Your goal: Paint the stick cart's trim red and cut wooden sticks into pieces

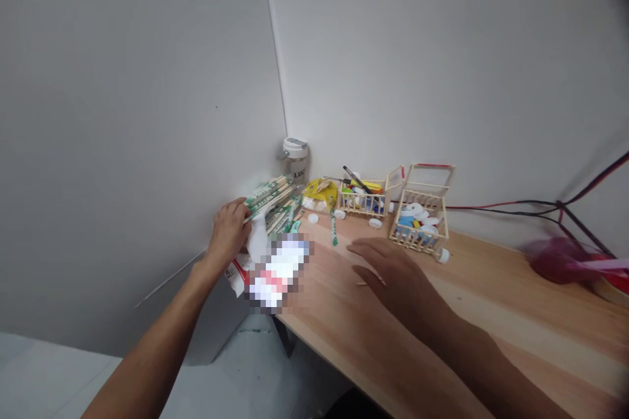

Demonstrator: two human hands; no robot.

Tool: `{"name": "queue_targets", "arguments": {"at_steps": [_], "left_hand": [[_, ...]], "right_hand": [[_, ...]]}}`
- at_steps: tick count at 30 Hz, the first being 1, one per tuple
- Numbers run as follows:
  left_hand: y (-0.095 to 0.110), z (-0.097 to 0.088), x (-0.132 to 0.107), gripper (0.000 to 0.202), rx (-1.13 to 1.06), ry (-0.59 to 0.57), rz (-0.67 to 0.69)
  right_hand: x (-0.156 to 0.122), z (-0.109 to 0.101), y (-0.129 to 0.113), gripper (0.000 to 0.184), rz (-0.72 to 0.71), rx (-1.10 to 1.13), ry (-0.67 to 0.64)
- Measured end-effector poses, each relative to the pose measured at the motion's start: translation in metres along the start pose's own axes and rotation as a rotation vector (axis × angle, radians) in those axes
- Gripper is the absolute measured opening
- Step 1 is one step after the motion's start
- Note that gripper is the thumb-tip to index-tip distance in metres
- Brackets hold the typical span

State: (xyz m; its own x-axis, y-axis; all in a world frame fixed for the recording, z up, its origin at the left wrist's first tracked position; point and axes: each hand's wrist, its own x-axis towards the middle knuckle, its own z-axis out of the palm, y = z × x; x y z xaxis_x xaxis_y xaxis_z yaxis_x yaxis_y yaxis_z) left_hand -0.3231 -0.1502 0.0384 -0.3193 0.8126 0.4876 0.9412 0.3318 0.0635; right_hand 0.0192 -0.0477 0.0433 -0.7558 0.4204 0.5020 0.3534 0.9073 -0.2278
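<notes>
My left hand is closed at the near end of a heap of paper-wrapped chopsticks in the table's corner. Its fingertips are partly hidden, so what they grip cannot be told. Just beside them is a crumpled white tissue. My right hand hovers low over the wooden table, fingers stretched out and holding nothing I can see. A small thin stick shows by its thumb. Between my hands lies a blurred-out phone-like screen.
Two small stick-built carts hold markers and coloured pieces. White caps, a green-and-white wrapped strip and a yellow packet lie nearby. A lidded bottle stands in the corner. Cables run along the wall.
</notes>
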Motion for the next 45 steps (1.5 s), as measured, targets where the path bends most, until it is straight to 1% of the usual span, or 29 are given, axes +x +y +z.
{"name": "queue_targets", "arguments": {"at_steps": [2,3,5,7,9,12,15,19,22,26,28,31,32,34,35,38,40,41,42,44,45], "left_hand": [[-0.003,-0.001,0.001,0.020,-0.028,0.011,0.017],[-0.005,-0.001,0.001,0.021,-0.039,0.012,0.029],[-0.008,-0.002,0.002,0.024,-0.063,0.001,0.054],[-0.012,-0.001,0.002,0.028,-0.092,-0.009,0.069],[-0.015,0.000,0.003,0.033,-0.116,-0.015,0.079],[-0.019,0.002,0.004,0.039,-0.130,-0.016,0.096],[-0.018,0.001,0.005,0.040,-0.116,-0.016,0.104],[-0.015,-0.002,0.007,0.040,-0.083,-0.018,0.104],[-0.013,-0.003,0.008,0.040,-0.070,-0.012,0.090],[-0.006,-0.004,0.004,0.041,-0.012,-0.025,0.079],[0.000,-0.005,0.000,0.041,0.046,-0.028,0.087],[0.009,-0.003,-0.009,0.033,0.149,-0.033,0.129],[0.011,-0.002,-0.011,0.032,0.171,-0.042,0.147],[0.009,-0.001,-0.014,0.035,0.183,-0.069,0.171],[0.007,0.000,-0.014,0.038,0.175,-0.082,0.172],[0.002,-0.007,-0.011,0.042,0.098,-0.110,0.174],[0.006,-0.017,-0.008,0.039,-0.009,-0.092,0.197],[0.014,-0.024,-0.007,0.036,-0.081,-0.056,0.203],[0.025,-0.030,-0.006,0.032,-0.170,-0.004,0.194],[0.058,-0.041,-0.008,0.027,-0.404,0.084,0.153],[0.081,-0.043,-0.011,0.024,-0.548,0.093,0.097]], "right_hand": [[0.040,0.008,-0.019,0.027,-0.078,0.041,-0.081],[0.060,0.016,-0.027,0.026,-0.119,0.049,-0.134],[0.097,0.038,-0.039,0.027,-0.200,0.003,-0.253],[0.126,0.063,-0.046,0.025,-0.241,-0.029,-0.284],[0.146,0.086,-0.049,0.023,-0.279,-0.061,-0.317],[0.160,0.110,-0.050,0.022,-0.297,-0.121,-0.338],[0.167,0.119,-0.049,0.021,-0.308,-0.164,-0.329],[0.172,0.117,-0.045,0.019,-0.313,-0.153,-0.309],[0.171,0.105,-0.036,0.019,-0.288,-0.098,-0.252],[0.157,0.074,-0.015,0.021,-0.212,0.033,-0.106],[0.146,0.052,-0.004,0.026,-0.141,0.106,-0.006],[0.122,0.016,0.008,0.028,-0.030,0.183,0.121],[0.111,0.004,0.011,0.029,0.017,0.218,0.168],[0.084,-0.021,0.016,0.024,0.165,0.431,0.290],[0.068,-0.032,0.018,0.022,0.208,0.465,0.325],[0.013,-0.058,0.022,0.017,0.272,0.413,0.332],[-0.024,-0.066,0.024,0.016,0.239,0.352,0.306],[-0.041,-0.066,0.024,0.017,0.223,0.336,0.319],[-0.057,-0.065,0.024,0.021,0.198,0.307,0.304],[-0.080,-0.060,0.023,0.026,0.139,0.143,0.241],[-0.089,-0.057,0.022,0.027,0.151,0.068,0.235]]}}
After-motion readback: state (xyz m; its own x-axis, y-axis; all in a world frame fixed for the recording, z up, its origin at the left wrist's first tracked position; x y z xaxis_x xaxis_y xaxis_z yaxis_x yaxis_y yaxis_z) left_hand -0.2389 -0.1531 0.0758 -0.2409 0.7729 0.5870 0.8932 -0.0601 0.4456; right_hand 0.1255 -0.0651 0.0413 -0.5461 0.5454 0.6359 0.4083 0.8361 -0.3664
